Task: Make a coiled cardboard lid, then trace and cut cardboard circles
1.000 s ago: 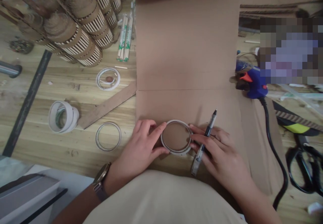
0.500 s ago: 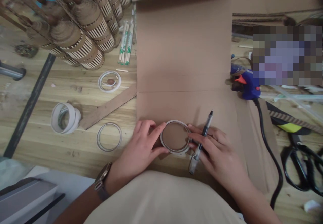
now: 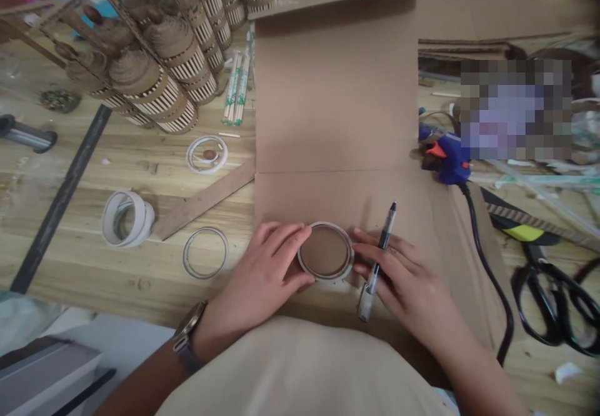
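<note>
A white ring like a tape-roll core [image 3: 350,263] lies flat at the near edge of the brown cardboard sheet [image 3: 332,91]. My left hand [image 3: 267,266] grips its left side, with the thumb low and the fingers at the upper rim. In my right hand [image 3: 403,272] a black and clear pen [image 3: 385,236] is held between the fingers, its tip pointing away from me. The right fingertips are at the ring's right edge; whether they touch it I cannot tell.
Left on the wooden table are a thin ring [image 3: 186,263], stacked white rolls [image 3: 122,219], a cardboard strip [image 3: 206,203] and another ring [image 3: 188,155]. Slatted cardboard towers [image 3: 154,91] stand behind. A blue glue gun [image 3: 452,157] and black-handled scissors [image 3: 539,303] lie right.
My right hand and the pen have shifted slightly right, and the fingertips no longer overlap the ring's rim. My left hand keeps its hold. The camera view has moved a little.
</note>
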{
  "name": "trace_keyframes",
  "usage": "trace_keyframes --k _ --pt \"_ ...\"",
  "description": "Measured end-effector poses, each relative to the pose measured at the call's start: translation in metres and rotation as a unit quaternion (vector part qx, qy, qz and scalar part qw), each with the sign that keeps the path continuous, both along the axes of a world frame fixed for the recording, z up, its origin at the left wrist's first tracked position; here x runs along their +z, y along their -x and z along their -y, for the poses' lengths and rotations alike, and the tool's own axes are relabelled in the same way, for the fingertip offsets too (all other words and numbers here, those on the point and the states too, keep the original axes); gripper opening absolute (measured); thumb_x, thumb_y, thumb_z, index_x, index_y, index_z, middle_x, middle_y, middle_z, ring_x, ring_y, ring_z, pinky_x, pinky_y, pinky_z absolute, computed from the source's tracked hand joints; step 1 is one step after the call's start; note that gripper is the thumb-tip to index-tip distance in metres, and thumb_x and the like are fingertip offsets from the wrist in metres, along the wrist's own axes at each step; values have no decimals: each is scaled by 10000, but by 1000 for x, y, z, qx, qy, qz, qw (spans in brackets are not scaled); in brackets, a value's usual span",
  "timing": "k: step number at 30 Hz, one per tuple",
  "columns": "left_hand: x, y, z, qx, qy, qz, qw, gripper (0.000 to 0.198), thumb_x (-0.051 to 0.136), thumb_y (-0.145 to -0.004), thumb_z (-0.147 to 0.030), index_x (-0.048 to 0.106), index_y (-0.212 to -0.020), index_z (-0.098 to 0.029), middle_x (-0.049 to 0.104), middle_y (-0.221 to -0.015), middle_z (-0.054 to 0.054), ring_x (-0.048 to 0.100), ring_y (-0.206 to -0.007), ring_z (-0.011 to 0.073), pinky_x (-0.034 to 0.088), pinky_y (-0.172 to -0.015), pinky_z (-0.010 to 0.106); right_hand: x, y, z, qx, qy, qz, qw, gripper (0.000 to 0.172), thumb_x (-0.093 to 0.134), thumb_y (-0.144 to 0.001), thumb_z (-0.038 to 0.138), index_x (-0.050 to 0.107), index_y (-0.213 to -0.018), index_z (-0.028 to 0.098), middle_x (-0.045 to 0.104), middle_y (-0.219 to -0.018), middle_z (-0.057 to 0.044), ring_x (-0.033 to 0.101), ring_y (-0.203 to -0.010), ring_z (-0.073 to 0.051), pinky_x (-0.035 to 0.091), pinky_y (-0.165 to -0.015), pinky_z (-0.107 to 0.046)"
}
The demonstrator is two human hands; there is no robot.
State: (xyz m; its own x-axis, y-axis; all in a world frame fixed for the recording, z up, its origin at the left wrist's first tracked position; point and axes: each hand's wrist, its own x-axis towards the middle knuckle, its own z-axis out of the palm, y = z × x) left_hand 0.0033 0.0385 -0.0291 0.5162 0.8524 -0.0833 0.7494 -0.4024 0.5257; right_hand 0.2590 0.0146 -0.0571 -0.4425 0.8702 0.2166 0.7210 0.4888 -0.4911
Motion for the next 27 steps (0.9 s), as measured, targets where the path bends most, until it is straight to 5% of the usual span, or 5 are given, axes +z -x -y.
trace_keyframes --k 6,13,27 --pt "-3 -12 -4 -52 16 -10 998 903 832 -768 -324 313 -1501 -234 459 -1540 95 419 -1275 334 412 -1072 509 -1 2 1 -9 -6 -9 1000 300 497 -961 154 608 -1229 230 697 -1286 -97 637 -1137 -278 557 -914 -465" --pt "-13 -18 -6 -7 39 28 999 966 822 -774 -363 237 -1536 -258 574 -1435 85 415 -1287 331 418 -1025 483 -4 1 2 2 -15 9 1000 258 507 -974 165 586 -1219 193 695 -1284 -111 621 -1122 -288 548 -911 -467" --pt "-19 -17 -8 -14 37 22 999 1042 829 -769 -342 151 -1557 -283 556 -1470 69 414 -1313 331 387 -1055 515 -7 1 3 2 -14 -4 1000 274 540 -963 218 612 -1227 217 708 -1261 -96 609 -1136 -298 550 -907 -476"
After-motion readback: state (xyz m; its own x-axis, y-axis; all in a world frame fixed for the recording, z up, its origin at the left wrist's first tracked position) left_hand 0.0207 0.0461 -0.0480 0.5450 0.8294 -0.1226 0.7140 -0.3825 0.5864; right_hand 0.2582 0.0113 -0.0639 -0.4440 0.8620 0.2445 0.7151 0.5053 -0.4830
